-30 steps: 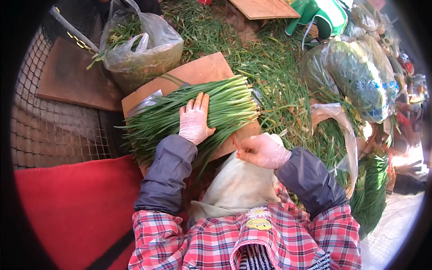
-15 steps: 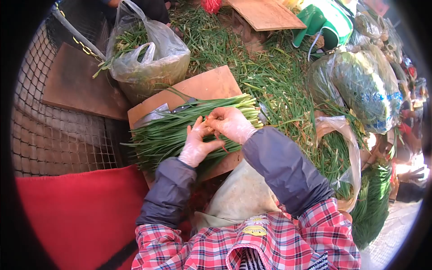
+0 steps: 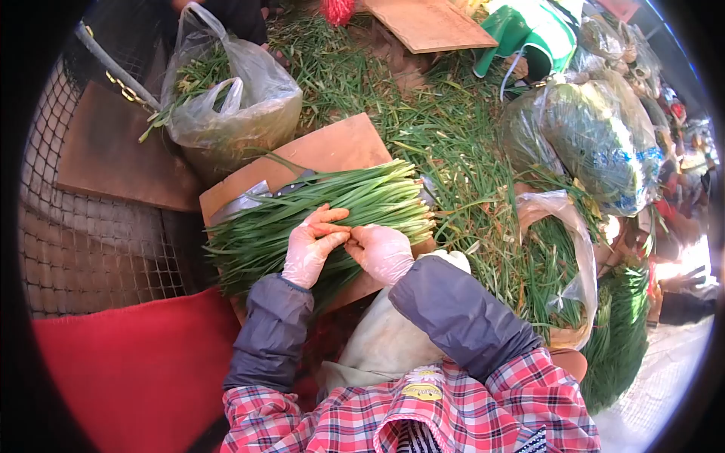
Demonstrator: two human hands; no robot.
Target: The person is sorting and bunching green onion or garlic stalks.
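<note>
A thick bunch of long green garlic chives (image 3: 302, 196) lies across a board (image 3: 340, 143), its pale cut ends to the right. My left hand (image 3: 311, 245), in a thin clear glove, rests on the near side of the bunch, fingers bent and thumb closed toward them. Beside it my gloved right hand (image 3: 384, 251) pinches with thumb and forefinger. The fingertips of both hands meet over the leaves at a thin red tie, mostly hidden by the fingers. A knife, partly covered by the chives, shows its metal blade (image 3: 249, 198) on the board.
Loose chives (image 3: 445, 143) litter the ground beyond the board. A full plastic bag (image 3: 242, 121) stands at upper left, a larger wrapped bundle (image 3: 604, 140) at right. An open bag (image 3: 563, 264) of greens sits near my right elbow. Red cloth (image 3: 136, 362) lies at lower left.
My right hand has come down from the top of the bunch to its near side, beside my left hand. The dangling red end no longer shows. The view has shifted slightly.
</note>
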